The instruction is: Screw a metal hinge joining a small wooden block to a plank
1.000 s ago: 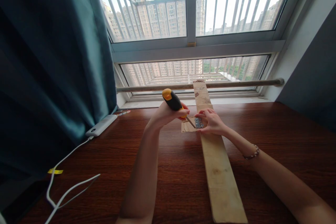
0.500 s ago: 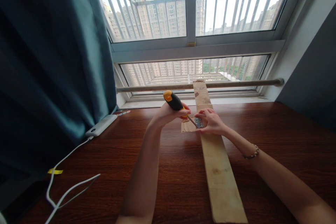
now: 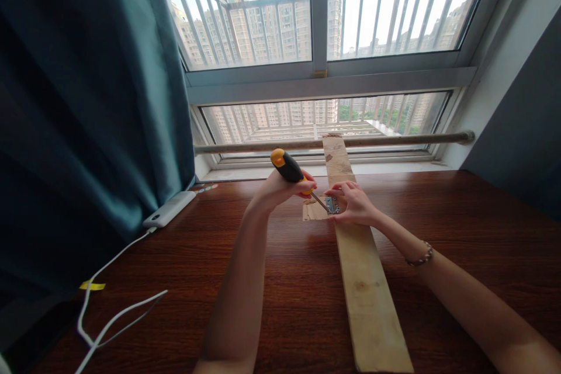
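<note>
My left hand is wrapped around a screwdriver with a black and yellow handle. Its shaft slants down to the right, and the tip meets the left part of a small metal hinge with several screw heads. Thumb and fingers of my right hand pinch the hinge at its near and far edges. Beneath it lie a long pale wooden board and a short wood piece that sticks out to the left. My right palm hides part of the long board.
The boards lie on a dark red-brown wooden tabletop. At the left, a white power strip and a white cable lie near a blue curtain. The long board's far end reaches a horizontal rail below the window.
The screwdriver's handle has shifted slightly up and left with my left hand. My right hand and the boards have stayed where they were.
</note>
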`<state>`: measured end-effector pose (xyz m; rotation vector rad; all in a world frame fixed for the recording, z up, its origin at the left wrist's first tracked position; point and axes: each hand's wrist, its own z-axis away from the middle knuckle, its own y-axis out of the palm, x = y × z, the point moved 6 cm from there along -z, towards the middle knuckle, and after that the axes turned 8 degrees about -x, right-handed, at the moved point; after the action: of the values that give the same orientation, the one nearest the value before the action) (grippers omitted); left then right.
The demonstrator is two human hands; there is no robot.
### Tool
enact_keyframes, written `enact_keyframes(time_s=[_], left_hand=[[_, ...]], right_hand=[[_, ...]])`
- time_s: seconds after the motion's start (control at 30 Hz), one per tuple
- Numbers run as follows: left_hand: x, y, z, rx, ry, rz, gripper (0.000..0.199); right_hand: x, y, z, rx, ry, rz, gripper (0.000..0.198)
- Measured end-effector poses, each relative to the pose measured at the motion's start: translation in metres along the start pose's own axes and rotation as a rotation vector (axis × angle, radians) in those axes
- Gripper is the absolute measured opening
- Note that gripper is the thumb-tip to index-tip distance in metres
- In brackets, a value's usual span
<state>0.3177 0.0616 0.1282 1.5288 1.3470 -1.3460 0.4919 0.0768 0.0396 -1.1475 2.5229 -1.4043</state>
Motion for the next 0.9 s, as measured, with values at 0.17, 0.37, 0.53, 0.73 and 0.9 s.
enact_keyframes(time_s=[0.17,0.37,0.53,0.73,0.9], left_hand=[[0.000,0.000,-0.001,-0.011,0.004,0.007,0.010],[-0.001,-0.002,0.000,-0.021,0.000,-0.001,0.011],[-0.001,0.000,0.000,-0.009,-0.014,-0.025,0.011],[-0.004,0.004,0.009,-0.018,0.043,-0.083,0.010],[-0.006,0.001,0.022,-0.054,0.124,-0.079,0.015]], right_hand=[[0.001,0.000,0.001,0.001,-0.006,-0.004,0.063],[0.002,-0.001,0.001,-0.010,-0.005,-0.022,0.063],[0.002,-0.001,0.000,-0.006,-0.004,-0.020,0.063],[0.000,-0.001,0.000,-0.001,-0.007,-0.006,0.065],[0.002,-0.001,-0.001,-0.010,-0.016,-0.014,0.065]])
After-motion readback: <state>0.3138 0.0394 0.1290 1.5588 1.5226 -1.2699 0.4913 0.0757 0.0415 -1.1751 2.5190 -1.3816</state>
